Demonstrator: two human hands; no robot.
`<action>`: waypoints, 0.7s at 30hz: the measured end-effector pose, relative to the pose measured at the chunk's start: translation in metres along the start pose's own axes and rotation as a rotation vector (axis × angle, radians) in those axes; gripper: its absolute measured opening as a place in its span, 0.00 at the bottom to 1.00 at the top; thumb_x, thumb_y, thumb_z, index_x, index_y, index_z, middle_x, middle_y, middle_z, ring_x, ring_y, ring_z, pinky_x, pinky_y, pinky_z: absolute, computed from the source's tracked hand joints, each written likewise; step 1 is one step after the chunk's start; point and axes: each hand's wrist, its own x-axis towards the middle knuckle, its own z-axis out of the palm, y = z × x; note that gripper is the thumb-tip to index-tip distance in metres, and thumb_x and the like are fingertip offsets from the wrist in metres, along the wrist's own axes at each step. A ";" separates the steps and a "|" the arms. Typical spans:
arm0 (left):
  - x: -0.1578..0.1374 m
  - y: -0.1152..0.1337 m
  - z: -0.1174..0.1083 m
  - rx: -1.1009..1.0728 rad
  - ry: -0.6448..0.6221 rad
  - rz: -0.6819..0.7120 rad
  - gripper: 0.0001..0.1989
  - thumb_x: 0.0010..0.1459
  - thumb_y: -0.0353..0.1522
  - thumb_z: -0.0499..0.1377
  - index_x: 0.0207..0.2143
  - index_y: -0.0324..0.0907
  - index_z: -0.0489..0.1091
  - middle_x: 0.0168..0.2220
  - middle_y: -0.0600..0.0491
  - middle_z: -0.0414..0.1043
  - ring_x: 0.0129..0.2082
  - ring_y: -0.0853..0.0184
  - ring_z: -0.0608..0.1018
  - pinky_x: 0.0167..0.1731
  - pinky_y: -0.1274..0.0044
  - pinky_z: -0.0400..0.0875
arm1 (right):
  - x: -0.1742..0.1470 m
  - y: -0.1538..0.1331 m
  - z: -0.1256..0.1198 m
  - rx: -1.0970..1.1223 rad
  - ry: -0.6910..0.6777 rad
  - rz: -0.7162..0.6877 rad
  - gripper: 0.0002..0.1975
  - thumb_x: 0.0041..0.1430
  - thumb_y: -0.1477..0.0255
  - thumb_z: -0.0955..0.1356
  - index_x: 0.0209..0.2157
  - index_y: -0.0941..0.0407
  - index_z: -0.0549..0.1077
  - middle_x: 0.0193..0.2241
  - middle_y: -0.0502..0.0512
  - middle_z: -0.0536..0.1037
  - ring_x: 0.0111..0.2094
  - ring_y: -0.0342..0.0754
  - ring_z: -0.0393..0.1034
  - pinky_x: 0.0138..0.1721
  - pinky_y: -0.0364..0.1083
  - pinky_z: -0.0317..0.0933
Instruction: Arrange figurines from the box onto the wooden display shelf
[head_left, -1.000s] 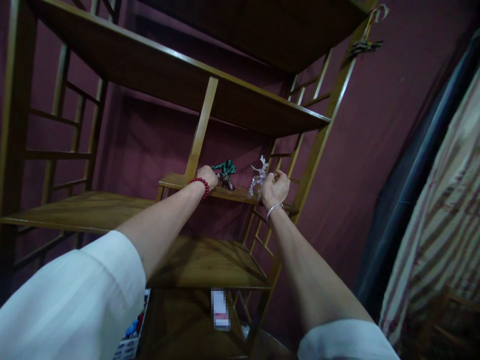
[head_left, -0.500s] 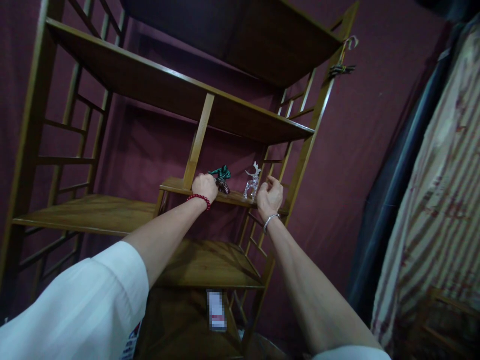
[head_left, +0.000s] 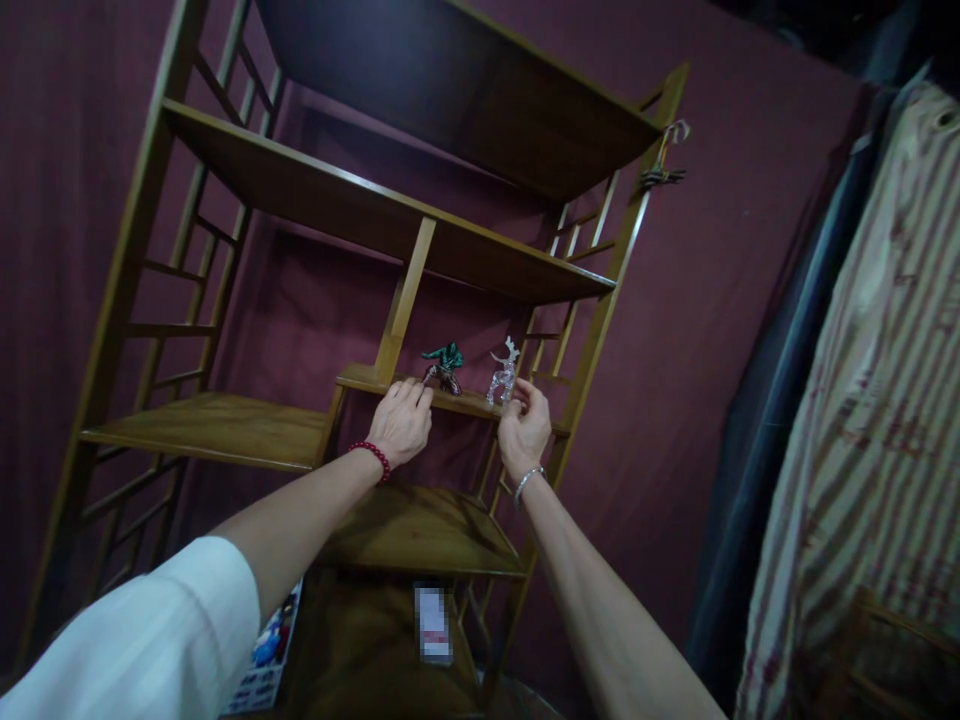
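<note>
Deer figurine (head_left: 501, 375), just one, clear and antlered, stands upright on a short raised shelf (head_left: 472, 403); one green-and-dark figurine (head_left: 444, 368) sits apart from it, to its left. Two hands are there. The left hand (head_left: 401, 422) lies with fingers extended near the dark piece, its grip unclosed. The right hand (head_left: 526, 428) (one silver bracelet (head_left: 527, 483) at the wrist) curls beside the deer's legs; I cannot tell whether its grip closes on them. Brown wood forms the surface, part of one shelving unit (head_left: 300, 190) against a plum wall (head_left: 675, 350); a striped curtain (head_left: 862, 400) hangs at right.
</note>
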 end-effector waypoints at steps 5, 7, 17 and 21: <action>-0.018 -0.001 -0.002 -0.013 0.002 0.031 0.26 0.51 0.26 0.47 0.54 0.30 0.56 0.55 0.40 0.57 0.59 0.57 0.53 0.56 0.64 0.48 | -0.018 -0.016 -0.007 0.093 -0.024 0.003 0.16 0.49 0.76 0.58 0.40 0.58 0.68 0.36 0.56 0.73 0.36 0.45 0.68 0.42 0.47 0.60; -0.028 0.001 -0.004 -0.024 -0.005 0.037 0.29 0.48 0.24 0.48 0.56 0.30 0.53 0.59 0.41 0.52 0.61 0.58 0.49 0.57 0.64 0.46 | -0.032 -0.022 -0.011 0.144 -0.042 0.052 0.16 0.49 0.75 0.59 0.41 0.58 0.68 0.36 0.56 0.73 0.36 0.45 0.68 0.41 0.46 0.61; -0.069 0.016 -0.030 -0.163 -0.246 -0.115 0.27 0.47 0.23 0.49 0.52 0.30 0.59 0.58 0.40 0.53 0.60 0.60 0.53 0.54 0.67 0.56 | -0.151 -0.050 -0.016 0.336 -0.289 0.347 0.16 0.51 0.74 0.58 0.42 0.58 0.66 0.38 0.58 0.72 0.36 0.45 0.69 0.39 0.45 0.63; -0.120 0.034 -0.043 -0.294 -0.383 -0.235 0.26 0.50 0.23 0.47 0.54 0.34 0.56 0.56 0.42 0.57 0.54 0.64 0.63 0.50 0.72 0.62 | -0.230 -0.061 -0.018 0.354 -0.382 0.509 0.17 0.51 0.75 0.56 0.43 0.57 0.64 0.41 0.58 0.72 0.39 0.45 0.69 0.43 0.45 0.62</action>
